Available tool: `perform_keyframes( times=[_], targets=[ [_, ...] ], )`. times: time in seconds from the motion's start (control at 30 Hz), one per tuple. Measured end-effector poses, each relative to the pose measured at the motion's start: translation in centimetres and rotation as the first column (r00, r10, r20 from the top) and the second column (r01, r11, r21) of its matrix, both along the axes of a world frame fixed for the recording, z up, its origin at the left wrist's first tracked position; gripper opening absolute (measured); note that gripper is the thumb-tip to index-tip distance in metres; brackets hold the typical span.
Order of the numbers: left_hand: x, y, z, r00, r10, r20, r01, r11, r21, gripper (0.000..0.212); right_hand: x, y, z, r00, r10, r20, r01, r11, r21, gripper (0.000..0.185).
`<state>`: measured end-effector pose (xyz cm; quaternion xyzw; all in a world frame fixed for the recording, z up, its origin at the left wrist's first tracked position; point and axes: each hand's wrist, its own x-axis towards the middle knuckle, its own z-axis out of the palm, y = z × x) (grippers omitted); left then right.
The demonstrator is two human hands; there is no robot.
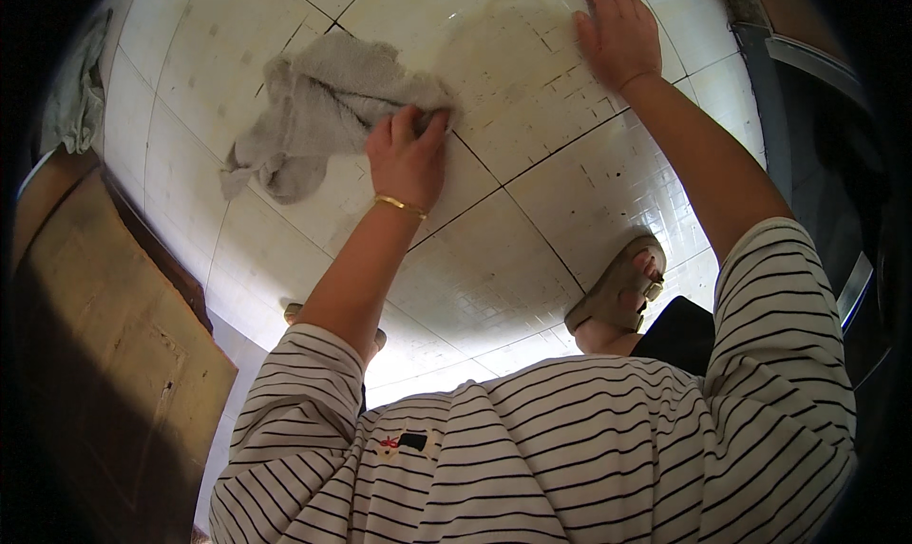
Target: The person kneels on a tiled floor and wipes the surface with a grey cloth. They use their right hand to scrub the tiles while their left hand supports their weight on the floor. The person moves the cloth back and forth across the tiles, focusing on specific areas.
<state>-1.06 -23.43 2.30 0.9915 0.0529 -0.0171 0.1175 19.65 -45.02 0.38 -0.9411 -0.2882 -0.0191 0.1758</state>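
A grey cloth (313, 109) lies crumpled and partly spread on the light floor tiles (456, 259). My left hand (410, 155), with a gold-coloured bracelet at its wrist, grips the cloth's right edge between thumb and fingers. To the right, my right hand (623, 38) is at the tiles with its fingers apart and nothing in it. The upper fingertips of that hand reach the top of the picture. Dark joints and short dark marks run across the floor between the hands.
A worn wooden door or cabinet panel (135, 344) stands at the left, with a greenish cloth (78, 95) hanging above it. My sandalled foot (620, 287) is at the lower right. A dark appliance or cabinet (819, 152) lines the right side.
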Motion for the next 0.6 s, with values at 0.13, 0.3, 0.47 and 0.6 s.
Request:
perform_keyframes(
  times=[0.13, 0.3, 0.47, 0.6],
  targets=[
    [0.2, -0.3, 0.5, 0.999, 0.018, -0.048, -0.017, 1.0, 0.013, 0.031, -0.1, 0.1, 0.2, 1.0, -0.012, -0.023, 0.011, 1.0, -0.019, 0.036],
    [-2.5, 1.0, -0.1, 1.0, -0.004, -0.015, 0.005, 0.998, 0.066, 0.031, 0.2, -0.4, -0.2, 0.999, 0.023, 0.024, -0.024, 1.0, 0.02, 0.037],
    [0.0, 0.5, 0.4, 0.999, -0.047, 0.01, 0.046, 0.998, 0.046, 0.031, 0.3, -0.3, -0.4, 0.998, 0.044, 0.034, -0.045, 0.997, 0.057, 0.036],
    [-1.0, 1.5, 0.2, 0.992, -0.12, 0.029, 0.117, 0.989, 0.09, 0.032, 0.2, -0.3, -0.2, 0.999, 0.04, 0.023, -0.04, 0.999, 0.036, 0.035]
  ],
)
